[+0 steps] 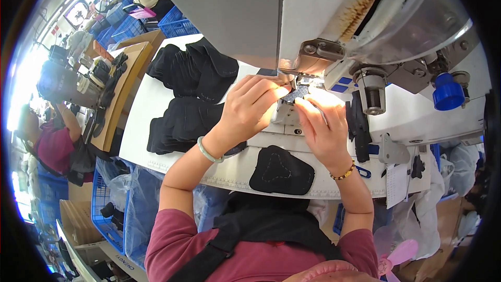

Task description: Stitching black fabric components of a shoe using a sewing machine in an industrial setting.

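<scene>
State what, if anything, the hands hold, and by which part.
A small grey speckled piece: the left hand is at its left edge, the right hand at its near edge; whether they pinch or only press it is unclear.

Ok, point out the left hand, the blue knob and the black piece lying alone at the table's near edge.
Left hand [243,105], head view: back of the hand.
Blue knob [449,92], head view: middle of its side.
Black piece [282,171], head view: middle of its upper face.

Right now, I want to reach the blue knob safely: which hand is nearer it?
Right. The right hand is left of the blue knob; the left hand is farther left.
</scene>
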A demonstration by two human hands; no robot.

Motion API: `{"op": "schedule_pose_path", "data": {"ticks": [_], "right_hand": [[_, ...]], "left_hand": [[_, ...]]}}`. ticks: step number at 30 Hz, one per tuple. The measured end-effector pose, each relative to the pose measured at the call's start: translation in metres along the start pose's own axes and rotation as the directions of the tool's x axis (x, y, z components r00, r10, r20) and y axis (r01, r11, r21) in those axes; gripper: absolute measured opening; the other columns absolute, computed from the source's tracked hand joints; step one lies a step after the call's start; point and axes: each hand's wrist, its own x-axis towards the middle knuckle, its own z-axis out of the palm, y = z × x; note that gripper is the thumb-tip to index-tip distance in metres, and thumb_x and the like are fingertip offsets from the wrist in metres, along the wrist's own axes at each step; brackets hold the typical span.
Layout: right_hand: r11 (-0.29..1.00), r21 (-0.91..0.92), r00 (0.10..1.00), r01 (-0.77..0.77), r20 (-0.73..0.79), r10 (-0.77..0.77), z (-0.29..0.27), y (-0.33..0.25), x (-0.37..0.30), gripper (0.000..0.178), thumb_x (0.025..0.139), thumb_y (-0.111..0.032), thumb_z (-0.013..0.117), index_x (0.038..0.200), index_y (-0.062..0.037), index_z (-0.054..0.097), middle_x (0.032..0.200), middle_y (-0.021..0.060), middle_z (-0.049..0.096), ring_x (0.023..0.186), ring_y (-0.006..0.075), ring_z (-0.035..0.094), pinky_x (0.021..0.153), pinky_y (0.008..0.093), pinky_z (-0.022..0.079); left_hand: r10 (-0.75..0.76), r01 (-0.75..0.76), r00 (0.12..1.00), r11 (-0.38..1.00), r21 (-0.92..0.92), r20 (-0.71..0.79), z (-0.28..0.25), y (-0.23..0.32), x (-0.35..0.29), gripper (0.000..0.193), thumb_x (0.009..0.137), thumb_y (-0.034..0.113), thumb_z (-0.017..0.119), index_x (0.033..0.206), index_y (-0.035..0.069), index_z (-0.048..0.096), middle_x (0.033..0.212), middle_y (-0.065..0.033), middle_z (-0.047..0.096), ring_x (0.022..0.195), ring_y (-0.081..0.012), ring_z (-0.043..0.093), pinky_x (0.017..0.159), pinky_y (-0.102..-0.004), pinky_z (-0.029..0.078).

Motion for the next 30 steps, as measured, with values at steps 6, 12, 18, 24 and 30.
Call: {"op": "schedule_pose_path", "data": {"ticks": [6,12,18,24,30], "right_hand": [[1.000,-0.023,0.998,0.012,-0.053,-0.014,-0.001,-0.001,0.008,0.025,0.077,-0.006,0.072,0.101,-0.0076,0.067,0.084,0.0005,0.058,0.060,0.0153,0.052,0.057,0.0294,0.044],[0.999,-0.009,0.996,-0.050,-0.070,0.049,0.002,0.003,0.002,0.021,0.080,-0.010,0.071,0.100,-0.0065,0.067,0.081,0.0021,0.059,0.062,0.0172,0.053,0.058,0.0309,0.042],[0.993,0.025,0.993,-0.111,-0.030,0.112,-0.002,0.005,0.007,0.021,0.080,-0.006,0.069,0.101,-0.0056,0.066,0.087,0.0047,0.063,0.078,0.0219,0.057,0.073,0.0339,0.042],[0.995,0.018,0.995,-0.098,-0.012,0.098,-0.003,0.007,0.006,0.023,0.080,-0.002,0.068,0.102,-0.0036,0.065,0.102,0.0066,0.065,0.093,0.0235,0.060,0.084,0.0347,0.043],[0.996,0.033,0.997,-0.078,-0.018,0.079,-0.002,0.007,0.005,0.023,0.080,-0.002,0.069,0.102,-0.0035,0.065,0.104,0.0070,0.065,0.095,0.0237,0.060,0.084,0.0354,0.043]], "left_hand": [[-0.066,0.062,0.996,0.995,0.072,0.054,-0.003,0.007,0.000,0.029,0.062,-0.006,0.062,0.090,0.000,0.058,0.083,-0.0088,0.054,0.075,-0.0251,0.056,0.069,-0.0345,0.047],[-0.041,0.025,0.995,0.984,0.175,0.092,-0.004,0.018,0.006,0.018,0.066,-0.002,0.061,0.083,0.000,0.057,0.078,-0.0085,0.051,0.068,-0.0238,0.052,0.063,-0.0335,0.045],[0.022,-0.133,0.970,0.880,0.455,0.242,-0.006,0.039,0.011,0.014,0.068,0.003,0.060,0.078,-0.001,0.052,0.077,-0.0087,0.045,0.070,-0.0212,0.049,0.064,-0.0322,0.042],[-0.125,0.160,0.968,0.976,-0.150,0.217,-0.021,-0.003,0.000,0.052,0.061,-0.003,0.068,0.111,0.009,0.062,0.107,-0.0055,0.059,0.105,-0.0258,0.055,0.087,-0.0368,0.044],[-0.018,0.096,0.941,0.971,-0.217,0.337,-0.032,-0.030,0.000,0.074,0.052,-0.015,0.061,0.120,0.013,0.062,0.123,-0.0032,0.059,0.118,-0.0255,0.052,0.098,-0.0375,0.044]]}}
